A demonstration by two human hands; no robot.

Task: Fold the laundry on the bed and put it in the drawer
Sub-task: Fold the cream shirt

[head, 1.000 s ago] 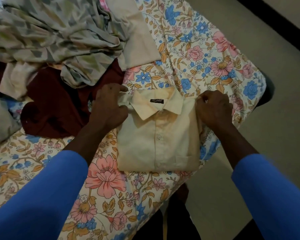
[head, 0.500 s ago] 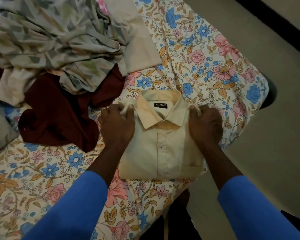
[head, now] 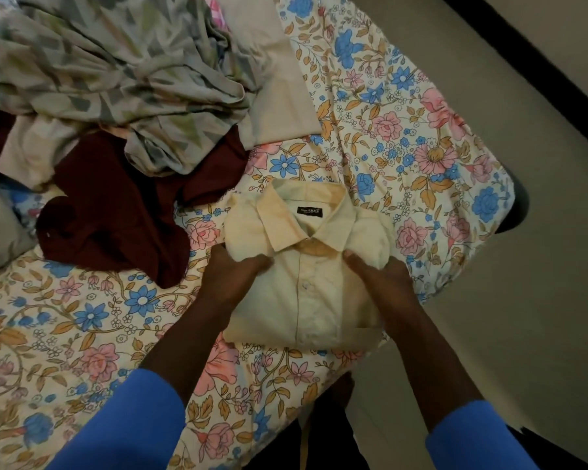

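Since the frame half a second earlier, both hands had slid from beside the collar down to the flanks of the folded cream shirt. The left hand and right hand each clasped a side edge, thumbs on top and fingers tucked beneath. The shirt lay near the corner of the floral bed, beside a maroon garment.
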